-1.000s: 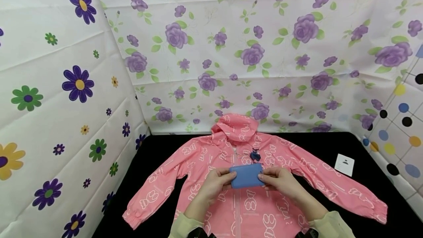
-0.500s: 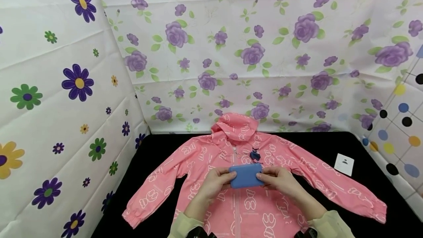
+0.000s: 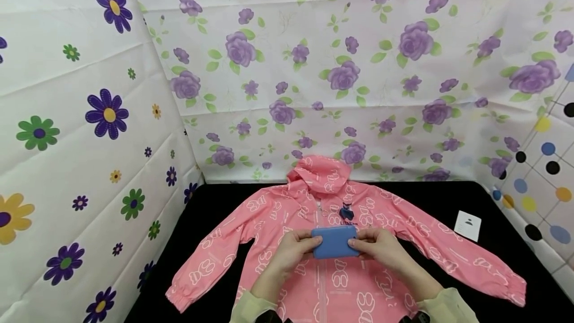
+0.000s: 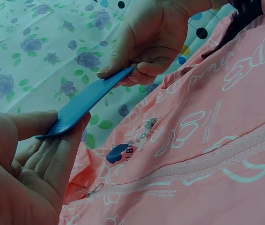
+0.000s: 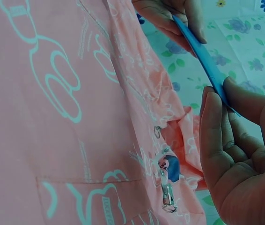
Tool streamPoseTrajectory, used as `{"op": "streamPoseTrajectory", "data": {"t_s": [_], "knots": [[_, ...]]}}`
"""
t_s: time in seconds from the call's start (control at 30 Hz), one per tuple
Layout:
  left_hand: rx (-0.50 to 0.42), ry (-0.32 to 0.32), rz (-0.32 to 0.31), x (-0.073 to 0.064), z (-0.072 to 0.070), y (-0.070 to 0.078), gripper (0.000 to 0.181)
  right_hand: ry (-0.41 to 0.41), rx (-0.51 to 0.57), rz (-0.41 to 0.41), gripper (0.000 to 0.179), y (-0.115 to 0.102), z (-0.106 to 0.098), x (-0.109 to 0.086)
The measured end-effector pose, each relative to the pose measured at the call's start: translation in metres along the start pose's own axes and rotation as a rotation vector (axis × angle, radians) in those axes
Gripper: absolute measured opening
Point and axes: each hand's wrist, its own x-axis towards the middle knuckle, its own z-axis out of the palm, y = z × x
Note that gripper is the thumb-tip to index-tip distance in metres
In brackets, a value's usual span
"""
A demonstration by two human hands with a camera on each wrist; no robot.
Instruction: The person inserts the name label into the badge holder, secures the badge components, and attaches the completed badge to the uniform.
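Left hand (image 3: pixel 289 252) and right hand (image 3: pixel 381 249) pinch the thin blue rectangular case (image 3: pixel 333 244) at nine and three o'clock, above the pink hooded fabric jacket (image 3: pixel 343 295). We judge it light, semi-stiff; end grips suit.

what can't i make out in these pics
Far face of the blue case: turned away in the head view, nearly edge-on in the right wrist view.
Hem of the pink jacket: cut off by the head view's bottom edge.
Print on the white card: too small, head view.
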Motion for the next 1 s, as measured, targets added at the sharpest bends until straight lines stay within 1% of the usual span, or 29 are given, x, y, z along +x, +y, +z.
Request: {"op": "streamPoseTrajectory", "data": {"t_s": [0.13,0.5,0.8,1.0], "knots": [[-0.001,0.009,0.000,0.0001,0.0004,0.0010,0.034,-0.005,-0.005,-0.010,0.036,-0.0011,-0.0001,0.0001],[-0.007,0.014,-0.001,0.0006,-0.0024,-0.0056,0.033,-0.022,0.001,-0.015,0.034,0.0017,0.0023,-0.0014],[0.012,0.022,0.001,0.0018,-0.0024,-0.0060,0.033,-0.022,-0.013,-0.011,0.032,0.0021,0.0024,-0.0016],[0.027,0.024,0.007,0.0015,-0.0024,-0.0055,0.034,-0.047,-0.009,-0.019,0.031,0.0014,0.0014,-0.0010]]}}
